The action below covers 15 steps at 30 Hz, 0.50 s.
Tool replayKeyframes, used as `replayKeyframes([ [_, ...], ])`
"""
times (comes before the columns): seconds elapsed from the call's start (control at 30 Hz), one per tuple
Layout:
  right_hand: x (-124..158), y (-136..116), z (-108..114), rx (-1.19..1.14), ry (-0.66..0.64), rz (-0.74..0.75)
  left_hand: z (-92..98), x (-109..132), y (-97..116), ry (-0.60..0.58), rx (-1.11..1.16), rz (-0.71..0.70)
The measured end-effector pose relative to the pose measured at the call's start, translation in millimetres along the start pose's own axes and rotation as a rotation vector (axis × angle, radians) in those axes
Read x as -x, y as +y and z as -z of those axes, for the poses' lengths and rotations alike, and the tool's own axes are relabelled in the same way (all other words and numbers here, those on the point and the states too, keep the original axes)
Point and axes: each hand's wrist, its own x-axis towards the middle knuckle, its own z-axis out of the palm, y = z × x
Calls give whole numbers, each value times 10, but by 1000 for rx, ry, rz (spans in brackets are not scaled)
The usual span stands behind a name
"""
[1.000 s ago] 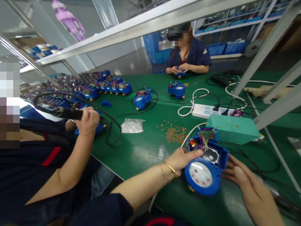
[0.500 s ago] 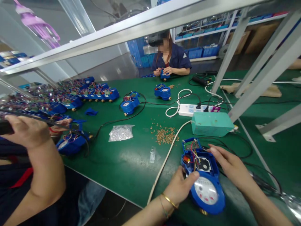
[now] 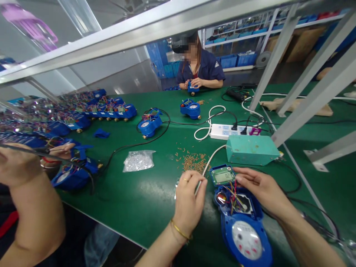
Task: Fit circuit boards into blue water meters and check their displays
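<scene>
An opened blue water meter (image 3: 246, 237) lies on the green bench in front of me, its round dial uppermost. Coloured wires run from its open housing to a display module (image 3: 223, 175) with a green board and a small LCD. At that module's right edge, the fingertips of my right hand (image 3: 257, 187) grip it. My left hand (image 3: 189, 204) is to the left of the meter, fingers curled together above a pale cable (image 3: 215, 154). What it pinches, if anything, is hidden. A small clear packet (image 3: 176, 189) shows partly beside its fingers.
Loose brass-coloured screws (image 3: 194, 161) lie beyond my left hand. A turquoise box (image 3: 251, 148) and power strip (image 3: 222, 131) sit behind the meter. A clear bag of small parts (image 3: 139, 160) is further left. Co-workers handle meters at left and across; metal frame posts (image 3: 280, 79) stand right.
My left hand has let go of the meter and moved left, its fingers curling. My right hand has come to the display module, which has turned so its LCD faces up.
</scene>
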Motion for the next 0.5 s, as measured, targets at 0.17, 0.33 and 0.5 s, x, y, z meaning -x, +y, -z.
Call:
replayKeyframes([
  [0.17, -4, -28, -59, 0, 7, 37, -96, -466, 62, 15, -74, -476],
  [0.33, -4, -9, -98, 29, 63, 97, -364, -578, 20, -119, -219, -565],
  [0.5, 7, 6, -135, 31, 98, 124, -464, -521, -17, -71, -248, -552],
])
